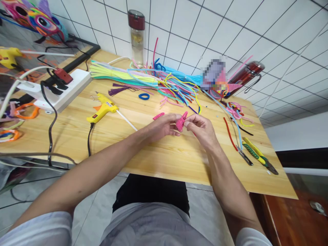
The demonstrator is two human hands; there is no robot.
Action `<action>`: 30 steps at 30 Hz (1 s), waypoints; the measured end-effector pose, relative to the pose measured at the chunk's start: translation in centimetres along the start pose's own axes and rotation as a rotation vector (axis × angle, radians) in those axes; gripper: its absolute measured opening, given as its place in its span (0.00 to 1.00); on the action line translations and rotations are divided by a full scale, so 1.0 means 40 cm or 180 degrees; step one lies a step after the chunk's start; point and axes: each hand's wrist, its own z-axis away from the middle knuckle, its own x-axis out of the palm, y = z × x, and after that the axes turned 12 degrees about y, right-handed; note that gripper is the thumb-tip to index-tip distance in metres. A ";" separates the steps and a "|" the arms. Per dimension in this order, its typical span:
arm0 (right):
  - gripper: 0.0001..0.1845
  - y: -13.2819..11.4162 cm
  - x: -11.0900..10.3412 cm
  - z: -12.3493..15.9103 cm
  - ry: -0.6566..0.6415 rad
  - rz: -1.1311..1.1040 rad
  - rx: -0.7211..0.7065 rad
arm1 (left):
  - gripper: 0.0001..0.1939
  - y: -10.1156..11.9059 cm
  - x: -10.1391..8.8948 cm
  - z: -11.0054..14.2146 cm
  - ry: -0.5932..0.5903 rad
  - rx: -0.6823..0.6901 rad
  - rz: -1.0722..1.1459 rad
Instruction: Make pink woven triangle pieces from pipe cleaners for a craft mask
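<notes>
Above the middle of the wooden table, my left hand (164, 128) and my right hand (201, 128) pinch a small piece of coiled pink pipe cleaner (180, 123) between them. The fingers of both hands are closed on it, one hand at each side. Just behind my left hand lies another pink coiled piece (158, 116). To the left rests a yellow hot glue gun (104, 108) with a white glue stick (127, 120) in its back end. A blue ring (144, 96) of pipe cleaner and a purple tassel (121, 89) are farther back.
Bundled pipe cleaners (125, 75) spread along the back near a glass bottle (137, 39). Green-yellow pliers (260, 155) and tweezers (244, 156) lie at the right. A power strip (68, 90) with trailing cords stands at the left. A colourful fish figure (221, 89) is at the back right.
</notes>
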 end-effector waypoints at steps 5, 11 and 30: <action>0.12 0.001 -0.005 0.000 -0.0182 -0.0039 -0.0035 | 0.21 0.000 -0.004 0.001 -0.0029 -0.0042 0.0106; 0.13 -0.005 -0.011 0.001 -0.0299 -0.0036 -0.0040 | 0.21 -0.003 -0.010 -0.001 -0.0181 -0.0198 0.0065; 0.12 -0.020 -0.017 0.002 -0.0447 0.0171 0.0202 | 0.23 0.000 -0.003 -0.004 -0.0114 0.0013 -0.0079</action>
